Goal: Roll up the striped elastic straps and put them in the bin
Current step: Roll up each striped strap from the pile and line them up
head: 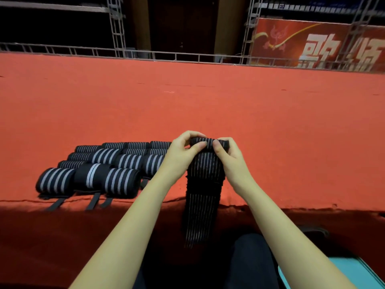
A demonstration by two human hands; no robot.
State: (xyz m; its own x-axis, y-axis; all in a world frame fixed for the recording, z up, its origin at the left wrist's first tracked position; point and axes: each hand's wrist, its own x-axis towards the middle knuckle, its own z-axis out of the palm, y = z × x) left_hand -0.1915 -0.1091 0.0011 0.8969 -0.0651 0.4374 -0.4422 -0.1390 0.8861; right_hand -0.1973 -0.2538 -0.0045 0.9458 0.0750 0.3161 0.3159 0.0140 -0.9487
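One strap [205,174] half rolled at the carpet [270,122] edge.
Our left hand [183,149] and right hand [229,157] pinch its rolled end, roll axis left-right. The flat tail runs toward us, hanging over the edge. Roughly a dozen rolls [104,163] sit just left, exact count unclear.

On carpet [208,101]: rolled straps [123,180], left; part-rolled strap [205,170] between left hand [181,153] and right hand [231,161], tail over near edge.
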